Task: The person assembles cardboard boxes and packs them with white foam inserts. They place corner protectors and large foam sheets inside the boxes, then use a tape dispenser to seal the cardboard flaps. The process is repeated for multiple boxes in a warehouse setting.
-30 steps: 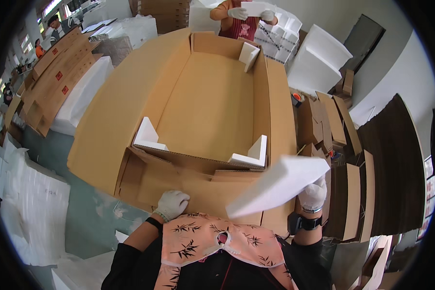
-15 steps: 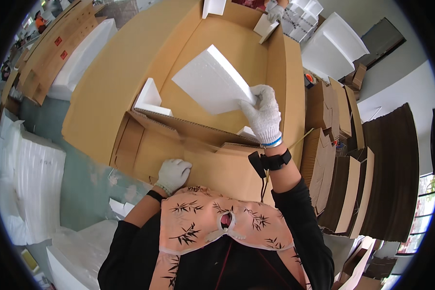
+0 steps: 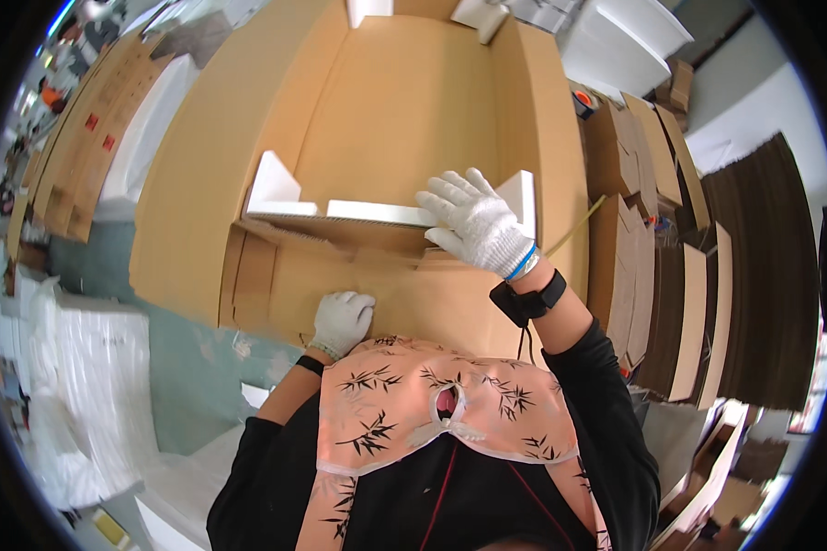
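Note:
In front of me lies a big open cardboard box [image 3: 404,101]. White foam corner pieces stand in its near left corner [image 3: 274,188] and near right corner [image 3: 521,200]. Between them, a flat white foam block [image 3: 381,213] sits upright along the inside of the near wall. My right hand [image 3: 473,220], in a white knitted glove, is open with spread fingers above the block's right end; it holds nothing. My left hand [image 3: 345,321], gloved too, rests on the folded-out near flap [image 3: 413,298] with its fingers curled closed.
More foam pieces [image 3: 370,11] are at the box's far end. Folded cardboard stacks [image 3: 616,248] stand close on the right, with dark corrugated sheets [image 3: 772,285] beyond. Wrapped white foam [image 3: 92,386] stands on the floor at left. A long side flap [image 3: 202,165] sticks out leftward.
My right hand has let go of the foam block, which now stands along the near wall instead of being held tilted over the box. My left hand stays on the flap.

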Available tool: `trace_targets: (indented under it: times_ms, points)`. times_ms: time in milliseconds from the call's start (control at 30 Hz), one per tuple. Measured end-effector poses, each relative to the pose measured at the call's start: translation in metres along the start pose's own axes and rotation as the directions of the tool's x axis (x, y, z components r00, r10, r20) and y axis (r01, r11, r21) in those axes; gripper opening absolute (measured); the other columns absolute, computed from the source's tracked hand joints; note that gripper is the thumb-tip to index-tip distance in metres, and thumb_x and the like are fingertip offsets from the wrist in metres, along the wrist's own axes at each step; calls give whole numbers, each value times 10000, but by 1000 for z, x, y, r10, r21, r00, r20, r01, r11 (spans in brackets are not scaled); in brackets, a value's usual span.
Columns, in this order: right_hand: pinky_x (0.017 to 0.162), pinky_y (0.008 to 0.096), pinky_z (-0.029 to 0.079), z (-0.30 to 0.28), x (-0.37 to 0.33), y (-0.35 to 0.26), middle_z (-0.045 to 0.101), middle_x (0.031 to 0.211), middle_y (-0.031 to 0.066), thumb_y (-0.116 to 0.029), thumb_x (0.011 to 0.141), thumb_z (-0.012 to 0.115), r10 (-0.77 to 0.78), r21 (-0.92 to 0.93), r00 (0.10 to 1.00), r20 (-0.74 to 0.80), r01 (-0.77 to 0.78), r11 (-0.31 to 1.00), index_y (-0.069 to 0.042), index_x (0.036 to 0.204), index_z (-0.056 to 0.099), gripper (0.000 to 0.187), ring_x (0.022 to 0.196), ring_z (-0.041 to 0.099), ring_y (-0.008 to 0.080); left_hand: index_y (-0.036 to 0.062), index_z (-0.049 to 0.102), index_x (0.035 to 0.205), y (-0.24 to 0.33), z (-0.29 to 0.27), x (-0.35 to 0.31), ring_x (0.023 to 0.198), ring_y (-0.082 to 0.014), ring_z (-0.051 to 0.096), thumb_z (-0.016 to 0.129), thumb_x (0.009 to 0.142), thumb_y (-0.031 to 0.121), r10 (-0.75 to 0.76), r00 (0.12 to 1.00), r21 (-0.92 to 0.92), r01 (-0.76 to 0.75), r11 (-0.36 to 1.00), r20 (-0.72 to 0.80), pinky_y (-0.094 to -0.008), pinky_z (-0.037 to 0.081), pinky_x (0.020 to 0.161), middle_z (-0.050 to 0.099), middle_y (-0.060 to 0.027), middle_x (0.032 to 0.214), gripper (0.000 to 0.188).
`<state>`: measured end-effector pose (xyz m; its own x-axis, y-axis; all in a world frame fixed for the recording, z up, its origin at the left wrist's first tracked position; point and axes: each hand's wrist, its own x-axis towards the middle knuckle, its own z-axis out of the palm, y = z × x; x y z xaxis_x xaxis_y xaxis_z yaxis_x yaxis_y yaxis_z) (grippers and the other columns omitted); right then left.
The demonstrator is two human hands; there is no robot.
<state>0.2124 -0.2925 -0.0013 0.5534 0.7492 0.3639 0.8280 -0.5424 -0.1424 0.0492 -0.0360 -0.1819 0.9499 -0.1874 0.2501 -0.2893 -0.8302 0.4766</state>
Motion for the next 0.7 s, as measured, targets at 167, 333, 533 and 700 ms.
trace_targets:
  times_ms: [167,333,533,700]
  points:
    - [1076,496,416,-61,-79,1,607,1266,206,-290,908,660,192,380,951,-243,-89,921,-17,1244,618,435,1213,560,407,123,650,921,-1,-1,9,814,-334,627,667,816,282,-137,959,33,133,991,248,-475,485,742,658,-105,849,191]
    - [1008,437,471,-88,-166,-45,642,1258,183,-295,939,642,603,683,783,-155,-356,637,-39,1248,637,402,1180,589,370,82,617,952,3,-7,41,886,-324,646,652,838,342,-255,829,259,138,956,498,-460,512,816,676,-117,901,286]
    - [967,424,490,-36,-240,-121,670,1168,192,-303,943,601,903,625,412,-118,-676,390,-35,1217,647,386,1103,623,363,52,618,929,22,-13,84,856,-357,672,619,854,367,-253,728,319,51,946,637,-473,521,797,695,-163,890,324]
    - [877,426,536,-7,-241,-207,689,1079,183,-294,928,602,939,328,324,-113,-880,343,-47,1173,665,353,1000,661,357,14,700,863,13,-12,107,875,-398,672,584,847,427,-89,630,196,-102,975,772,-486,526,789,700,-235,902,429]
